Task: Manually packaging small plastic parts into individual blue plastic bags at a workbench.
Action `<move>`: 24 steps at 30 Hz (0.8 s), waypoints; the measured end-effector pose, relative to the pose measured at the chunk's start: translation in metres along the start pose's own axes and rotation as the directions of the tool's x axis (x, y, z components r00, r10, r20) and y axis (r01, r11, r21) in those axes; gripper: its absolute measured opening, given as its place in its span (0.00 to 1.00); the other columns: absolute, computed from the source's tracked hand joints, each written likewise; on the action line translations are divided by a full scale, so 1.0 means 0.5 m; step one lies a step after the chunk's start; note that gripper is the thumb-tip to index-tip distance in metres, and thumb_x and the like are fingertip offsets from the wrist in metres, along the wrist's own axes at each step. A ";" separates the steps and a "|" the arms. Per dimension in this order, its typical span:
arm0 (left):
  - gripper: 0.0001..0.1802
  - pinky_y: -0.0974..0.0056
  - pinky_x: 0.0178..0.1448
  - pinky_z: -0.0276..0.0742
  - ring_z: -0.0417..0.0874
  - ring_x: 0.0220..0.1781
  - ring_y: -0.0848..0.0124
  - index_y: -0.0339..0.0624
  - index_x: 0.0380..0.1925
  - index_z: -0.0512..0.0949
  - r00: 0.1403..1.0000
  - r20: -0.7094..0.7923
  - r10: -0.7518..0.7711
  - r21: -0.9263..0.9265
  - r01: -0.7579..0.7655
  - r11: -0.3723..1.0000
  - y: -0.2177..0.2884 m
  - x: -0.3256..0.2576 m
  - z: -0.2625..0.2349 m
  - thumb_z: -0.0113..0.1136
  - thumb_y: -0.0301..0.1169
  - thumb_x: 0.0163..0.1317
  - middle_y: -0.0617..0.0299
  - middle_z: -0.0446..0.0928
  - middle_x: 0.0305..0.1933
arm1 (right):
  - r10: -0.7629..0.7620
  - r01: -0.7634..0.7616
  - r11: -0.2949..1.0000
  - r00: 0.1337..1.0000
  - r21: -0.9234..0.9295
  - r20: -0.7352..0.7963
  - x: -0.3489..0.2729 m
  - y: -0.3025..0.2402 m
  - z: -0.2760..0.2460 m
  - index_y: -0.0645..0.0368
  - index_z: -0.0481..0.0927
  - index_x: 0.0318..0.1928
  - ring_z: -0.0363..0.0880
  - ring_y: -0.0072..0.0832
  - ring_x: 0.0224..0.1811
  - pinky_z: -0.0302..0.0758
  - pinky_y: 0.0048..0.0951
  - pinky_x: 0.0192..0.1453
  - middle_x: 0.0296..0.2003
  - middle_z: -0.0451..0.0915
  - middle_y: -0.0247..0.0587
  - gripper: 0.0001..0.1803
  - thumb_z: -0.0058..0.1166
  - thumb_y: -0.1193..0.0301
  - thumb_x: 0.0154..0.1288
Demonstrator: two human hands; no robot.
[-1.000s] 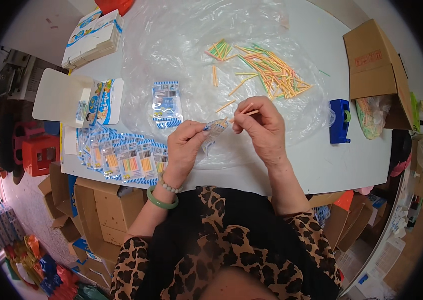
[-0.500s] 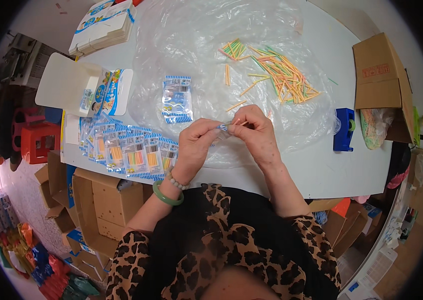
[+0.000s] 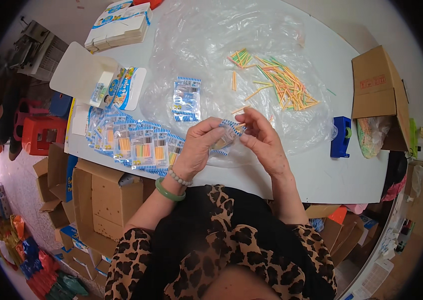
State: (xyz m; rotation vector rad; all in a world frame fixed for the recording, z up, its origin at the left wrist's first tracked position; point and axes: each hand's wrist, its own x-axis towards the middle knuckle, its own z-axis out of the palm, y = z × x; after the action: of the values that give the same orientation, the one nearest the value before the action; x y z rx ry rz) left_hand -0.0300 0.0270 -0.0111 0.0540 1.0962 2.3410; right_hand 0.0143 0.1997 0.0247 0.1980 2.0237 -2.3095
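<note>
My left hand [image 3: 200, 145] pinches a small clear plastic packet [image 3: 229, 134] with blue-striped ends, held above the near part of the table. Thumb and forefinger apart, my right hand [image 3: 265, 145] is at the packet's right edge; whether a fingertip touches it I cannot tell. What lies inside the held packet is hard to make out. Beyond my hands a similar packet [image 3: 187, 100] lies flat on a clear plastic sheet [image 3: 216, 35]. A heap of thin pastel sticks [image 3: 291, 85] and a smaller bunch [image 3: 240, 58] lie on that sheet, with a few loose sticks [image 3: 258, 93] nearby.
Overlapping packets with coloured sticks [image 3: 143, 147] lie left of my hands. Behind them are an open printed box [image 3: 84, 75] and a stack of flat cartons [image 3: 119, 30]. At the right stand a blue tape dispenser [image 3: 341, 137] and a cardboard box [image 3: 379, 85]. More cardboard boxes [image 3: 101, 205] stand below the table.
The packet between my hands now shows its face, opened out from a bunched edge. My right fingers have spread from their pinch. The view has shifted slightly.
</note>
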 end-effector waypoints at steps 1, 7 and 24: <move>0.08 0.71 0.49 0.74 0.78 0.42 0.78 0.36 0.40 0.79 0.999 0.037 0.030 0.028 -0.031 0.999 -0.002 0.000 -0.002 0.55 0.25 0.63 0.64 0.80 0.39 | -0.008 0.008 1.000 1.000 -0.005 0.002 -0.004 -0.001 0.000 0.62 0.68 0.60 0.70 0.23 0.51 0.67 0.26 0.56 0.51 0.74 0.38 0.24 0.52 0.76 0.63; 0.13 0.70 0.53 0.73 0.78 0.47 0.76 0.36 0.47 0.77 0.997 0.076 0.028 0.086 -0.035 0.996 0.004 -0.022 0.009 0.56 0.26 0.63 0.63 0.79 0.44 | -0.093 0.078 0.965 0.994 -0.251 -0.049 -0.019 -0.010 0.011 0.66 0.79 0.41 0.73 0.19 0.42 0.69 0.21 0.51 0.39 0.78 0.33 0.09 0.53 0.80 0.60; 0.08 0.74 0.34 0.70 0.74 0.31 0.82 0.34 0.30 0.80 0.993 -0.063 0.096 0.549 -0.045 0.834 0.020 -0.038 0.016 0.66 0.29 0.54 0.69 0.78 0.29 | 0.083 -0.089 0.990 0.995 0.106 0.058 -0.012 -0.010 0.023 0.60 0.77 0.42 0.75 0.19 0.41 0.71 0.22 0.48 0.36 0.79 0.32 0.11 0.56 0.76 0.58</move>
State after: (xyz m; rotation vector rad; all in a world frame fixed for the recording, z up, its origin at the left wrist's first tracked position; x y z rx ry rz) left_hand -0.0165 0.0180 0.0052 0.2065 1.8099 2.0265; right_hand 0.0189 0.1886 0.0319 0.2224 1.8299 -2.3471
